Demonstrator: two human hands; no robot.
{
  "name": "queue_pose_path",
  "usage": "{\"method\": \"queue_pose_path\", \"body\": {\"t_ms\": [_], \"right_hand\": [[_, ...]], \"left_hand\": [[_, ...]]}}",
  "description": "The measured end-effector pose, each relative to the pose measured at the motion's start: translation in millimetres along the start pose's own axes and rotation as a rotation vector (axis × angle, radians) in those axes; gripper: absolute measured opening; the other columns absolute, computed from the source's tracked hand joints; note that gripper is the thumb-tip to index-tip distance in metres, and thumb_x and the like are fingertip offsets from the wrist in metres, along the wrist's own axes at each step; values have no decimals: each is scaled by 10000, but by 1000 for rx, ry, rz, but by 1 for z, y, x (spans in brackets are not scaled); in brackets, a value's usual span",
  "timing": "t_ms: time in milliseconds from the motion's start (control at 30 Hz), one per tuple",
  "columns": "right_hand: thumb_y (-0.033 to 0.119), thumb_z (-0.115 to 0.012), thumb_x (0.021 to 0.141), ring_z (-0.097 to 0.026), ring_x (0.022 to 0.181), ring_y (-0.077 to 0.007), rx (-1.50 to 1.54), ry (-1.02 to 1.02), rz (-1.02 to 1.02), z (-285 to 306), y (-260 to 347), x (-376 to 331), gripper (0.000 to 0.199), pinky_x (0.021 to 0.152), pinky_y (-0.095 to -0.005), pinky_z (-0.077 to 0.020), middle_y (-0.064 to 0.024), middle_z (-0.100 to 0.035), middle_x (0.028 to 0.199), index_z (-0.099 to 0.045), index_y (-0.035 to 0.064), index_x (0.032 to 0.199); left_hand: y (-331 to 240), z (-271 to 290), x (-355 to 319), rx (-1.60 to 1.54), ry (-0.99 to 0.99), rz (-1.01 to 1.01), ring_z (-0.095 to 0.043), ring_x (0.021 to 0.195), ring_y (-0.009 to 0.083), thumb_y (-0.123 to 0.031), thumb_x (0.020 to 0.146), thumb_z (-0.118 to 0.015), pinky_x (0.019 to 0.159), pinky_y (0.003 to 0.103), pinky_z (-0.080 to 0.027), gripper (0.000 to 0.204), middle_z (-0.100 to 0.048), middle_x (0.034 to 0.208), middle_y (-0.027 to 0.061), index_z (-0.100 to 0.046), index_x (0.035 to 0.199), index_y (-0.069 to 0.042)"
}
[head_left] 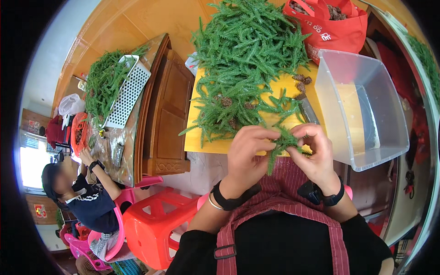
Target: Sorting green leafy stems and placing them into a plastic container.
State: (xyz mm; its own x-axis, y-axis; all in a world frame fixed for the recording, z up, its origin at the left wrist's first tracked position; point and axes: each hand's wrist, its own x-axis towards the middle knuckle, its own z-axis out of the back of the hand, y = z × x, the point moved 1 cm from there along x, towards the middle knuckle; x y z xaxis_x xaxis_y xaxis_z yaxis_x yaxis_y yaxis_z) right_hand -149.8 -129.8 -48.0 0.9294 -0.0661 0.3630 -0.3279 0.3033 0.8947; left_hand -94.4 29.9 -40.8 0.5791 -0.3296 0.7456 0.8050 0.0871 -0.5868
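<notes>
My left hand (250,151) and my right hand (316,149) meet over the near edge of a yellow tabletop (206,146). Both are closed, pinching a small green artificial pine sprig (285,139) between thumbs and fingers. Its tip hangs below my left fingertips. Just beyond, loose pine branches (279,104) lie on the table, joined to or touching a large heap of green pine branches (252,50). Brown pine cones (226,101) sit among the nearer branches, and others (301,81) rest right of the heap. A dark grey narrow bundle (309,110) lies beside my right hand.
A clear plastic bin (389,146) stands at the right, behind it a red bag (337,36) of pine cones. To the left are a red stool (146,233), a wooden cabinet (167,110) and a co-worker (91,201) at another table with a white perforated basket (128,96).
</notes>
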Motion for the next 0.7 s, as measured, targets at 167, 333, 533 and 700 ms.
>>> {"method": "queue_pose_path", "body": {"t_ms": [167, 333, 533, 700], "right_hand": [[-98, -618, 700, -553, 858, -114, 8, 36, -116, 2, -2, -2, 369, 653, -216, -437, -83, -534, 986, -451, 28, 1005], [-25, -586, 753, -550, 884, -126, 180, 36, -195, 6, 1, -1, 370, 710, -235, -440, -93, -530, 1071, -456, 18, 1097], [-3, -615, 708, -517, 964, -191, -197, -42, 197, 11, 11, 10, 360, 790, -298, -422, -127, -512, 1093, -526, 25, 1056], [-20, -634, 686, -523, 829, -149, -170, -44, 134, 7, 10, 8, 313, 708, -253, -425, -110, -517, 1056, -564, 24, 988]], "left_hand": [[5, -3, -8, -177, -11, 222, -596, 823, 246, 60, 631, -662, 703, 309, -468, 234, -617, 892, 103, -548, 808, -40], [8, -3, -10, -293, 7, 364, -563, 857, 195, 106, 679, -616, 747, 282, -446, 217, -584, 912, 125, -518, 831, -14], [4, -5, -5, -117, 59, 223, -606, 807, 244, 67, 625, -658, 690, 303, -475, 224, -622, 864, 102, -553, 797, -30], [6, -5, -7, -107, 81, 185, -587, 819, 214, 100, 634, -655, 716, 284, -462, 245, -612, 889, 117, -545, 814, -24]]}}
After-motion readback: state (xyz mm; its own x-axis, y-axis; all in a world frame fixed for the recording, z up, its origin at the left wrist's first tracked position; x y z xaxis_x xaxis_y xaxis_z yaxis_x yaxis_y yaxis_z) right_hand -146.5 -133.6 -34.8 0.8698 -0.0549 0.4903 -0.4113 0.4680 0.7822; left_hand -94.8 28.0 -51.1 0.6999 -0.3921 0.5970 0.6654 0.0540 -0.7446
